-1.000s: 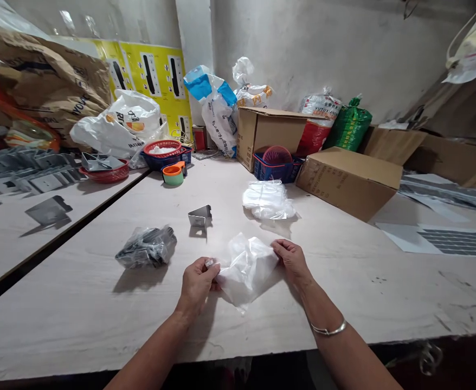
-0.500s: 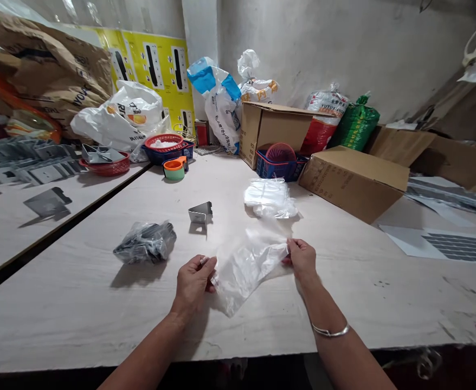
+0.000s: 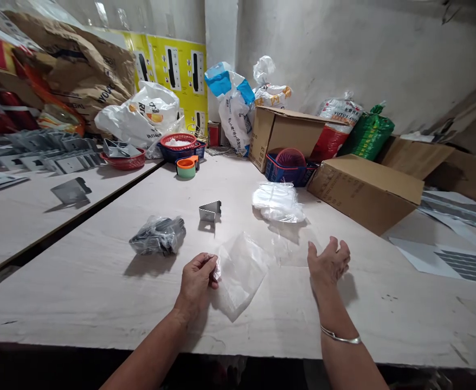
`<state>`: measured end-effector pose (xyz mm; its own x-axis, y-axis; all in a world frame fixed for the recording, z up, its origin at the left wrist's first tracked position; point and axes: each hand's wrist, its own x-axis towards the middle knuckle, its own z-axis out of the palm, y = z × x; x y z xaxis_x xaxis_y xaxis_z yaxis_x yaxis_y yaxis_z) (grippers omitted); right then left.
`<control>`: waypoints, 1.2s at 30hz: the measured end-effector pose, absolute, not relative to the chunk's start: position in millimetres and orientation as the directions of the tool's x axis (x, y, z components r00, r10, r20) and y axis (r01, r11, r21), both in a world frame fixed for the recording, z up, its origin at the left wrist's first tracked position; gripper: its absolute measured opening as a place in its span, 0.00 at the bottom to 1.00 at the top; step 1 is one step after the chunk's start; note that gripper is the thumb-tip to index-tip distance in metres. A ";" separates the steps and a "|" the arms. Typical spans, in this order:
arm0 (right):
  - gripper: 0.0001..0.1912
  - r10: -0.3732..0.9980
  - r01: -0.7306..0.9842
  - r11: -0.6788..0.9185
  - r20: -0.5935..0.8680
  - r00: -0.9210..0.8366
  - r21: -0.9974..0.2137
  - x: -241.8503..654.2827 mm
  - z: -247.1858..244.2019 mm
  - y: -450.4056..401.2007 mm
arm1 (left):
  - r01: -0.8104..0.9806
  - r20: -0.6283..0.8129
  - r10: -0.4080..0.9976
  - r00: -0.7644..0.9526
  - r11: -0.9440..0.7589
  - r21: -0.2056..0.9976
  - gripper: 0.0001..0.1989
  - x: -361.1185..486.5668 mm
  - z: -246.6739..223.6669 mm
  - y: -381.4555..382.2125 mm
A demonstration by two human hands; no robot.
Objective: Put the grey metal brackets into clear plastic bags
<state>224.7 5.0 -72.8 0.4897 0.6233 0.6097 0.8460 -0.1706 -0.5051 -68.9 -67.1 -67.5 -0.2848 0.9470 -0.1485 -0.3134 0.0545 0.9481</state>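
Note:
My left hand (image 3: 198, 279) pinches the edge of a clear plastic bag (image 3: 240, 276), which spreads out to the right over the table. My right hand (image 3: 329, 262) is open with its fingers apart, to the right of another thin clear sheet or bag (image 3: 290, 246) lying on the table. Behind them sits a stack of folded clear bags (image 3: 278, 201). A bent metal bracket (image 3: 210, 212) stands beyond my left hand. To its left lies a plastic-wrapped bundle of dark parts (image 3: 158, 235).
An orange and green tape holder (image 3: 187, 167) stands near a red basket (image 3: 178, 142). Cardboard boxes (image 3: 364, 189) and a blue basket (image 3: 285, 168) are at the back right. Many metal brackets (image 3: 59, 154) and a single one (image 3: 72, 190) sit across a gap at left.
My right hand has let go of the clear bag, opened and moved right. The bag now hangs from my left hand only. The view has shifted slightly left.

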 end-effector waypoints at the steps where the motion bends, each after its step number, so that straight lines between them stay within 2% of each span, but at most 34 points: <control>1: 0.31 0.627 0.882 -0.070 0.667 0.403 -0.467 217.6 -69.9 3.2 | -0.311 -0.149 0.953 -0.262 0.063 0.948 0.11 -69.3 -65.6 -67.4; 3: 0.27 0.679 0.888 0.191 0.710 0.187 -0.417 200.4 -60.2 -2.1 | -0.291 -0.146 0.973 -0.177 0.090 0.952 0.10 -70.7 -57.6 -67.3; 6: 0.31 0.782 0.700 0.534 0.592 -0.196 -0.474 172.4 -38.0 -13.9 | -0.228 -0.113 0.992 0.047 0.121 0.966 0.09 -74.9 -35.0 -64.4; 9: 0.42 0.760 0.490 0.645 0.421 -0.495 -0.587 150.6 -14.3 -25.7 | -0.148 -0.077 0.957 0.279 0.122 0.981 0.08 -80.0 -5.9 -56.4; 10: 0.42 0.737 0.435 0.652 0.383 -0.557 -0.621 145.4 -8.0 -28.6 | -0.122 -0.078 0.935 0.347 0.127 0.984 0.08 -81.5 3.1 -52.7; 12: 0.30 0.720 0.340 0.605 0.312 -0.620 -0.720 137.3 -0.4 -31.9 | -0.098 -0.098 0.891 0.443 0.157 0.983 0.08 -83.9 17.3 -44.2; 14: 0.16 0.774 0.260 0.440 0.217 -0.595 -0.859 131.0 -0.4 -32.4 | -0.174 -0.094 0.885 0.455 0.192 0.966 0.10 -85.8 23.9 -35.9; 16: 0.15 0.866 0.161 0.174 0.074 -0.494 -0.972 125.8 -7.0 -30.3 | -0.322 -0.120 0.898 0.423 0.272 0.907 0.16 -87.7 21.5 -29.5; 19: 0.16 0.948 -0.059 -0.162 -0.139 -0.286 -0.985 120.4 -23.1 -23.1 | -0.472 -0.266 0.876 0.404 0.448 0.759 0.30 -89.8 3.4 -26.0; 21: 0.17 0.959 -0.192 -0.259 -0.229 -0.169 -0.947 118.2 -34.3 -16.3 | -0.492 -0.351 0.849 0.396 0.518 0.700 0.35 -89.2 -13.1 -27.4; 24: 0.18 0.958 -0.282 -0.287 -0.280 -0.067 -0.915 115.3 -48.5 -5.8 | -0.444 -0.398 0.846 0.354 0.526 0.725 0.30 -83.2 -33.5 -32.4; 28: 0.18 0.965 -0.297 -0.253 -0.262 -0.007 -0.921 111.7 -60.3 2.9 | -0.222 -0.427 0.872 0.240 0.478 0.850 0.19 -69.4 -43.0 -39.7; 31: 0.18 0.962 -0.279 -0.263 -0.273 -0.003 -0.924 110.7 -63.4 4.2 | -0.137 -0.462 0.879 0.120 0.476 0.869 0.18 -60.1 -43.5 -43.4; 36: 0.18 0.967 -0.239 -0.245 -0.254 0.008 -0.940 113.4 -60.2 0.2 | -0.113 -0.479 0.876 0.051 0.482 0.869 0.16 -53.7 -46.0 -44.7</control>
